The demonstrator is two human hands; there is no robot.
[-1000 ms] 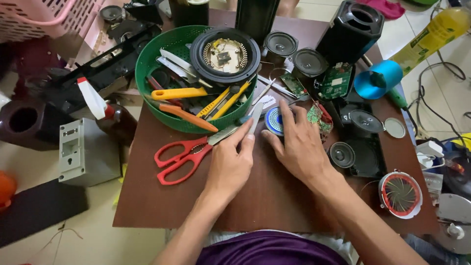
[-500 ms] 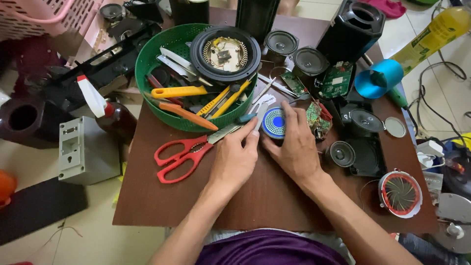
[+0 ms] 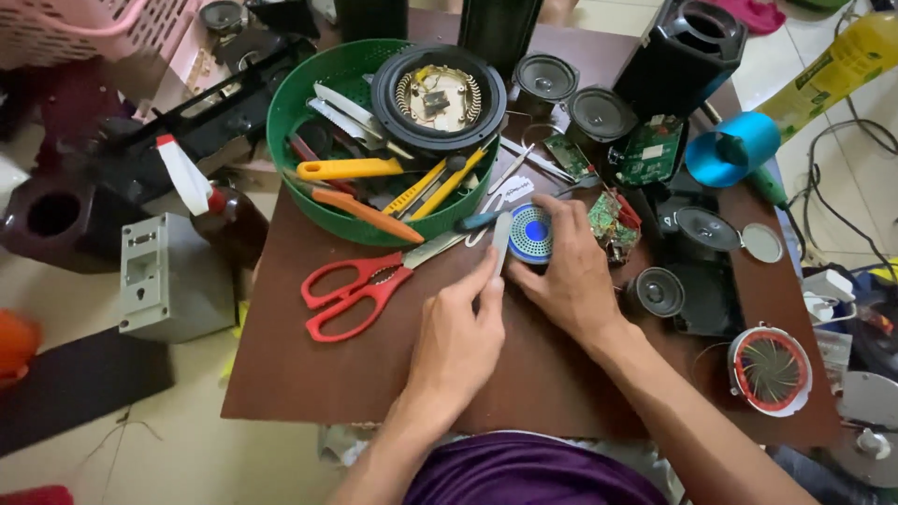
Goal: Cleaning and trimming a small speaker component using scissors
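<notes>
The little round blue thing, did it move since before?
Yes. The round blue part under the right hand has slid away from the person, nearer the green basket.

The right hand [image 3: 569, 271] covered most of the small blue round grille [image 3: 529, 232], so how its fingers gripped it could not be told. The flat grey strip [image 3: 500, 245] ran under the left hand [image 3: 460, 327], its lower end hidden. The pink basket [image 3: 84, 33] and yellow bottle [image 3: 842, 67] were cut by the top edge. Tools lying deep in the green basket [image 3: 290, 122] overlapped, possibly files, too tangled to sort.
</notes>
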